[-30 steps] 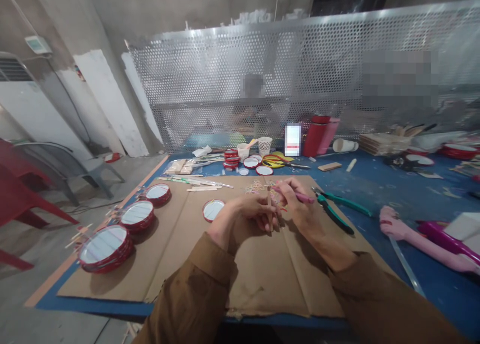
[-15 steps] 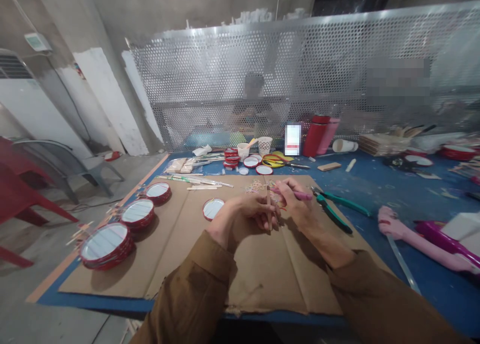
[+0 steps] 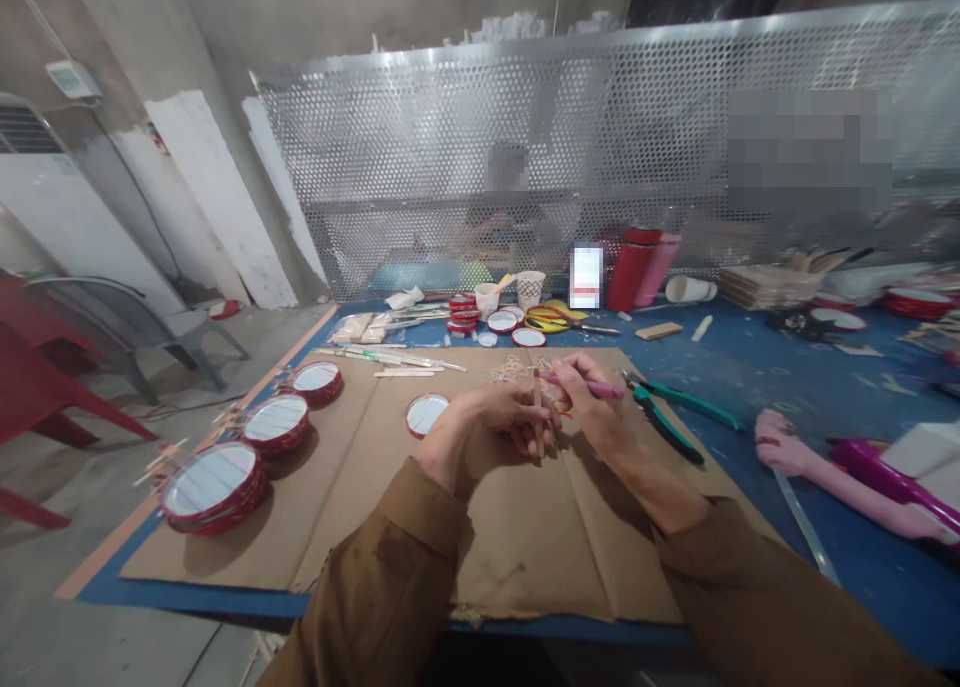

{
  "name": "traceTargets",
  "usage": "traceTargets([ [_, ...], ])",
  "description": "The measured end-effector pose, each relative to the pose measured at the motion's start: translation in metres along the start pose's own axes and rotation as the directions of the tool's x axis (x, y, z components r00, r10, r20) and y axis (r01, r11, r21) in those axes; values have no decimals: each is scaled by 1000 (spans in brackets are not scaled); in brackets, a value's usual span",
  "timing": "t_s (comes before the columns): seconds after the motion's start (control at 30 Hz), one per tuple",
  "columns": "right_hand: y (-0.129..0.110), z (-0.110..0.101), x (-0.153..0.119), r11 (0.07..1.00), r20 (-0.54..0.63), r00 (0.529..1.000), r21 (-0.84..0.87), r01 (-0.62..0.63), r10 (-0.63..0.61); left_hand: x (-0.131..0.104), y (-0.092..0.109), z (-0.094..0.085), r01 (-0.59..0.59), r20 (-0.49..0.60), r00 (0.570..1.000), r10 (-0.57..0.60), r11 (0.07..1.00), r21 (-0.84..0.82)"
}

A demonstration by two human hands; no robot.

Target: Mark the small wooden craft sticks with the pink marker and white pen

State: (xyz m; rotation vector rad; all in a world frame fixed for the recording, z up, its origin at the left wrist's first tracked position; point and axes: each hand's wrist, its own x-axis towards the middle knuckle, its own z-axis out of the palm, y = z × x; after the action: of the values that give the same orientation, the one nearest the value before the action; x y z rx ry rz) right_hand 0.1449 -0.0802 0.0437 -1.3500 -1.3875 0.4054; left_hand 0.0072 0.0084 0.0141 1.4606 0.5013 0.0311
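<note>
Clock from wooden stick, 12 = away from person. Left hand (image 3: pixel 517 419): fingers curled, nearly closed, gripping flat wooden stick (image 3: pixel 538 417); stick runs roughly 12 to 6, above cardboard sheet (image 3: pixel 525 557). Right hand (image 3: pixel 589 407): thumb and fingers pinched shut on pink pen-like tool (image 3: pixel 596 387), its tip at 9 o'clock, by stick's upper part; can't tell if touching.

Cardboard sheet lies on blue table (image 3: pixel 750 367). Loose rubber bands (image 3: pixel 513 369) on cardboard, 11 o'clock, just beyond left hand. Small red-rimmed disc (image 3: pixel 425 416) at 9, partly hidden by left hand. Three red-rimmed drum-like pieces (image 3: pixel 274 422) in a row, 8 to 10, near cardboard's left edge, thin sticks jutting off their outer sides. Flat pale sticks (image 3: pixel 403 374) at 10.

Green-handled pliers (image 3: pixel 667 422) at 3, partly over cardboard edge. Pink long-handled object (image 3: pixel 840 482) and purple object (image 3: pixel 892 482) farther out, 3 to 4. Patterned paper cup (image 3: pixel 531 289) at 12, scissors (image 3: pixel 551 317) nearer, around 12. Lit phone (image 3: pixel 586 276) upright at 1; red bottle (image 3: pixel 632 272) beside it, 1 to 2.
</note>
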Motion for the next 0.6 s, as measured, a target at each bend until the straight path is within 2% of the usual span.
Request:
traceTargets([
  [0.17,3,1,1,1000,-17,1000,20,0,0,-2,1,1,17,-2,1000,-17,1000,-11],
  [0.43,10,4,3,995,56,997,92,-50,45,-2,3,3,12,-2,1000,-12,1000,-7],
  [0.6,11,4,3,996,28,999,86,-39,37,-2,4,4,12,-8,1000,-12,1000,-2],
])
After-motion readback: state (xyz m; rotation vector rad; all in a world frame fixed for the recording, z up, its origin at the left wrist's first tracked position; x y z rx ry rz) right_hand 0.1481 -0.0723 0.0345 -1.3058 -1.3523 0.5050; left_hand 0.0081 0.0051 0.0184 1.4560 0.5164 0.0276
